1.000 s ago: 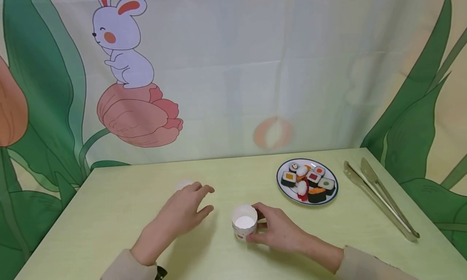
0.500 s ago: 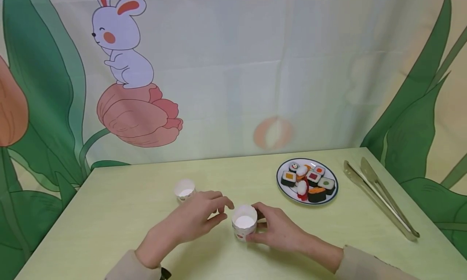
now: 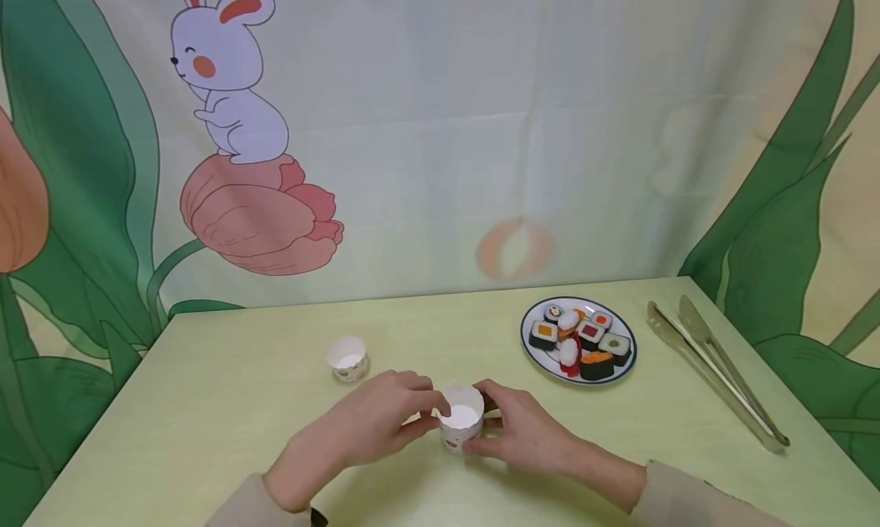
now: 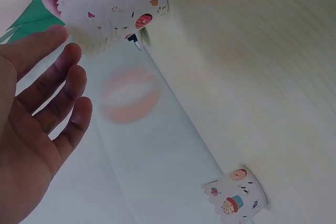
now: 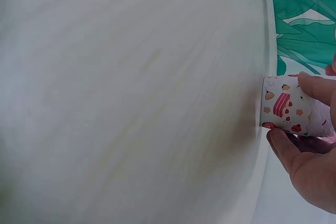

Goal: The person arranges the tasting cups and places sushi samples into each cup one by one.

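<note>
One stack of paper cups (image 3: 457, 432), well in from the far edge of the counter (image 3: 227, 405). Right hand (image 3: 522, 429) fingers hold its side, presumably steadying it; left hand (image 3: 376, 420) fingers loosely apart at rim.

A blue-rimmed plate (image 3: 550, 360) of assorted sushi pieces (image 3: 596, 366) is set on the pale green counter (image 3: 206, 428). Metal tongs (image 3: 715, 383) are laid to the right of the plate. Behind the plate, a printed cloth (image 3: 426, 130) is hung; a white rabbit (image 3: 249, 126) seated on a pink tulip (image 3: 250, 218) is depicted left of and above the plate, and large green leaves (image 3: 777, 263) are drawn to its right.
</note>
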Demonstrator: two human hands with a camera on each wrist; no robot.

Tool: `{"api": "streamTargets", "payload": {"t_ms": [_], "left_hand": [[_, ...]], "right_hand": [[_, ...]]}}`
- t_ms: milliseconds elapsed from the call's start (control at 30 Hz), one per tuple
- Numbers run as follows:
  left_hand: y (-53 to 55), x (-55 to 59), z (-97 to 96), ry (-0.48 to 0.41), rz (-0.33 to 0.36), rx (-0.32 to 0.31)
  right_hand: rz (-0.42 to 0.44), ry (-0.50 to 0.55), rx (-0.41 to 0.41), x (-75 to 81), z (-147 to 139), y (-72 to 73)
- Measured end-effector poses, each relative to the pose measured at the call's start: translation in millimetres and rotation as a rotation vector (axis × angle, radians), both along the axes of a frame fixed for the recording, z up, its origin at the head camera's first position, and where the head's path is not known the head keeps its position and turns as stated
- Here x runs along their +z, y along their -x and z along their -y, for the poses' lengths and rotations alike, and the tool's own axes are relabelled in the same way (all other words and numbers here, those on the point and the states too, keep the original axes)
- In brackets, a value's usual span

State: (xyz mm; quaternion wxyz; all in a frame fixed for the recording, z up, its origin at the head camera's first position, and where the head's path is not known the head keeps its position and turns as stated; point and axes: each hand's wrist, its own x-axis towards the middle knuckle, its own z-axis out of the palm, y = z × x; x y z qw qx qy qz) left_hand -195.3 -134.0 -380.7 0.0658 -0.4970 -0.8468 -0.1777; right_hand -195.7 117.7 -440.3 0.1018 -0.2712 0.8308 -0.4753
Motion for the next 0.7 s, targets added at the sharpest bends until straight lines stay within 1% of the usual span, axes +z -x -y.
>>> {"api": "streamTargets", "payload": {"t_ms": [167, 333, 700], "left_hand": [[0.2, -1.1, -1.8, 0.023, -0.047, 0.001], [0.4, -0.9, -2.3, 0.052, -0.077, 0.009], [-1.6, 0.5, -5.9, 0.072, -0.103, 0.014]], "right_hand": [[0.001, -0.007, 0.000, -0.2, -0.6, 0.8], [0.007, -0.011, -0.004, 0.1, -0.9, 1.2], [0.018, -0.005, 0.001, 1.0, 0.6, 1.2]]}}
